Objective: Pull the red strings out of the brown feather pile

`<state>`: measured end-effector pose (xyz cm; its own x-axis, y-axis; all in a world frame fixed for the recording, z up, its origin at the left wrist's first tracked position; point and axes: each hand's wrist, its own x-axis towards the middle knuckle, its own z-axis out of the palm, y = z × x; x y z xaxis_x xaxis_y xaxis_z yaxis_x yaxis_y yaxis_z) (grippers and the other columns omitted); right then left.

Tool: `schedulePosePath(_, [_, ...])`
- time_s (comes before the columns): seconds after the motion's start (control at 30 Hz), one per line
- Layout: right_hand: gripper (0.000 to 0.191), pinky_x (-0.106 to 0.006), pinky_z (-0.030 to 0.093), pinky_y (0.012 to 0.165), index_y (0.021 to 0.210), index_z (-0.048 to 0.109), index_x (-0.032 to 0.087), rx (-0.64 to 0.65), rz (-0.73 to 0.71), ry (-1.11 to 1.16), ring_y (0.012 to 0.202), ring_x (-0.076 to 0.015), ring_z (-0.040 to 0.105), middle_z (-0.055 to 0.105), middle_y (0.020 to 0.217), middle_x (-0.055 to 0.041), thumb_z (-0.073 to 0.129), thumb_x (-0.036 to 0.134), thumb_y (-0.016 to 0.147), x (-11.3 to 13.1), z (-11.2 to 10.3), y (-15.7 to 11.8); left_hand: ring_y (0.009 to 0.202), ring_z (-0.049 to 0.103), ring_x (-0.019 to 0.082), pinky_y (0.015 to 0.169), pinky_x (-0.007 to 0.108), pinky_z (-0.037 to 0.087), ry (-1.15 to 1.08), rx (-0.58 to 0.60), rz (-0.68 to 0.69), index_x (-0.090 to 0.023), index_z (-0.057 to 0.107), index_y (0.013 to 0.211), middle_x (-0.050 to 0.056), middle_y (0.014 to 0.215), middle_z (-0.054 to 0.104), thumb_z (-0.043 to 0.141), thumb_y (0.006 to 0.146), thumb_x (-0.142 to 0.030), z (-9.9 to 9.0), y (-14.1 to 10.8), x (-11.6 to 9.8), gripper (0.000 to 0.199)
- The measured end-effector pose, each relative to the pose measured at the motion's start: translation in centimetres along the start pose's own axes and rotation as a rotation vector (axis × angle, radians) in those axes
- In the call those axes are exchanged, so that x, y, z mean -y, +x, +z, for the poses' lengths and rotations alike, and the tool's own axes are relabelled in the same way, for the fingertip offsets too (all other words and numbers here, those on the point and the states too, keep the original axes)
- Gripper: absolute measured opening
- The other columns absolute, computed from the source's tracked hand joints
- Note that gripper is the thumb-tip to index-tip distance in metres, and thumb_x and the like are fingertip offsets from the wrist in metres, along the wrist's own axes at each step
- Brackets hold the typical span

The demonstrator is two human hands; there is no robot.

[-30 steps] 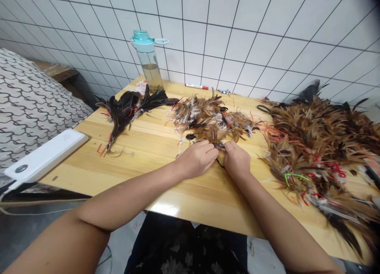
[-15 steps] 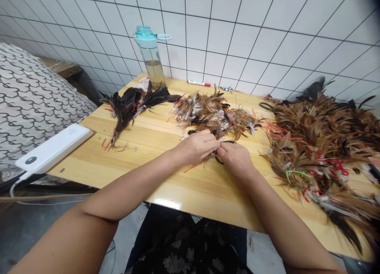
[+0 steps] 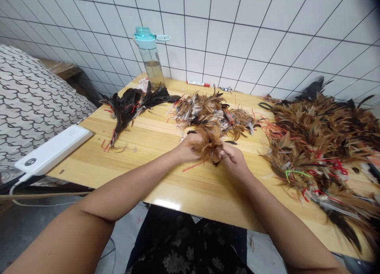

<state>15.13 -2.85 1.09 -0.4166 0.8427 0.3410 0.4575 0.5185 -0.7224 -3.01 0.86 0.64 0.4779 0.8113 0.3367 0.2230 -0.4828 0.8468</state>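
Between my hands, over the middle of the wooden table (image 3: 166,175), is a bunch of brown feathers (image 3: 209,143). My left hand (image 3: 190,147) is closed round its left side, with most of its fingers behind the feathers. My right hand (image 3: 233,157) pinches the bunch's right edge between thumb and fingers. A red string (image 3: 194,165) lies on the table just below the bunch. Right behind my hands spreads a pile of brown and whitish feathers (image 3: 204,110).
Black feathers (image 3: 127,104) tied with red lie at the left, near a water bottle (image 3: 152,64). A red marker (image 3: 198,84) lies by the tiled wall. A large heap of brown feathers (image 3: 314,127) covers the right side. A white power bank (image 3: 55,149) sits at the left edge.
The brown feather bunch, mostly hidden under my hands before, now shows fanned upward between them. My hands have turned and moved slightly apart.
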Motion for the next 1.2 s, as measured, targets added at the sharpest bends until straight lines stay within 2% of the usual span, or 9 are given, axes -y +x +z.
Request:
schedulePosePath(0.1, [0.039, -0.028, 0.035, 0.063, 0.063, 0.038, 0.023, -0.154, 0.120, 0.006, 0.063, -0.0164, 0.044, 0.046, 0.063, -0.0007, 0.033, 0.049, 0.093, -0.9, 0.3, 0.1, 0.072, 0.062, 0.017, 0.071, 0.030, 0.048, 0.132, 0.042, 0.059, -0.016, 0.068, 0.078, 0.004, 0.074, 0.068, 0.056, 0.082, -0.030, 0.8, -0.5, -0.4, 0.018])
schedulePosePath(0.27, [0.025, -0.027, 0.035, 0.064, 0.066, 0.042, 0.023, -0.238, 0.171, -0.198, 0.068, -0.0172, 0.049, 0.052, 0.067, -0.0020, 0.035, 0.025, 0.090, -1.5, 0.7, 0.0, 0.056, 0.051, 0.011, 0.059, 0.024, 0.038, 0.374, 0.079, 0.224, -0.017, 0.062, 0.074, 0.000, 0.057, 0.057, 0.045, 0.088, -0.020, 1.7, -1.2, -1.9, 0.022])
schedulePosePath(0.5, [0.019, -0.031, 0.025, 0.062, 0.081, 0.060, 0.020, -0.082, 0.088, -0.942, 0.069, -0.0171, 0.051, 0.062, 0.078, -0.0057, 0.044, 0.018, 0.090, -0.6, 0.4, -0.2, 0.069, 0.049, 0.016, 0.066, 0.029, 0.039, 0.669, -0.008, 0.377, -0.017, 0.054, 0.069, 0.005, 0.069, 0.056, 0.042, 0.089, -0.015, 2.1, -1.2, -2.0, 0.024])
schedulePosePath(0.7, [0.021, -0.032, 0.024, 0.063, 0.086, 0.063, 0.019, 0.151, -0.067, -1.011, 0.071, -0.0175, 0.051, 0.064, 0.082, -0.0067, 0.042, 0.017, 0.092, -0.3, -0.5, 0.2, 0.073, 0.049, 0.017, 0.072, 0.030, 0.039, 0.748, 0.056, 0.501, -0.016, 0.055, 0.074, 0.006, 0.073, 0.056, 0.042, 0.090, -0.014, 0.5, -0.5, -1.6, 0.021])
schedulePosePath(0.87, [0.021, -0.030, 0.025, 0.060, 0.082, 0.063, 0.018, 0.209, -0.112, -0.792, 0.071, -0.0162, 0.051, 0.063, 0.078, -0.0063, 0.043, 0.013, 0.089, -0.1, -0.6, -0.1, 0.079, 0.055, 0.016, 0.075, 0.028, 0.042, 0.500, 0.180, 0.427, -0.016, 0.061, 0.082, 0.006, 0.079, 0.064, 0.042, 0.092, -0.020, -1.5, 0.2, -1.8, 0.022])
schedulePosePath(0.97, [0.025, -0.027, 0.028, 0.059, 0.073, 0.057, 0.018, 0.181, -0.128, -0.442, 0.068, -0.0149, 0.049, 0.058, 0.072, -0.0043, 0.038, 0.015, 0.091, -0.3, -0.2, -0.1, 0.079, 0.060, 0.014, 0.075, 0.025, 0.045, 0.234, 0.236, 0.258, -0.015, 0.064, 0.083, 0.005, 0.082, 0.068, 0.049, 0.090, -0.027, -2.4, 0.3, -1.6, 0.021])
schedulePosePath(1.03, [0.031, -0.026, 0.032, 0.061, 0.067, 0.050, 0.019, 0.148, -0.141, -0.158, 0.065, -0.0142, 0.047, 0.052, 0.067, -0.0025, 0.035, 0.025, 0.094, -0.6, 0.1, -0.1, 0.077, 0.063, 0.013, 0.073, 0.024, 0.047, 0.006, 0.263, 0.122, -0.014, 0.065, 0.084, 0.005, 0.083, 0.070, 0.053, 0.088, -0.033, -2.5, 0.3, -1.3, 0.023])
schedulePosePath(1.1, [0.038, -0.026, 0.033, 0.061, 0.065, 0.046, 0.020, 0.112, -0.074, 0.121, 0.061, -0.0132, 0.044, 0.047, 0.063, 0.0000, 0.035, 0.039, 0.096, -0.8, 0.4, -0.1, 0.077, 0.064, 0.015, 0.072, 0.025, 0.049, -0.180, 0.238, 0.016, -0.012, 0.066, 0.087, 0.007, 0.086, 0.071, 0.060, 0.083, -0.037, -2.2, 0.2, -0.9, 0.026])
schedulePosePath(1.2, [0.043, -0.026, 0.030, 0.055, 0.065, 0.045, 0.021, 0.051, 0.151, 0.502, 0.053, -0.0109, 0.037, 0.044, 0.061, 0.0022, 0.041, 0.054, 0.092, -0.9, 1.0, -0.2, 0.080, 0.066, 0.018, 0.077, 0.029, 0.051, -0.287, 0.090, -0.076, -0.011, 0.068, 0.086, 0.009, 0.088, 0.072, 0.068, 0.076, -0.035, -0.9, 0.0, -0.5, 0.026])
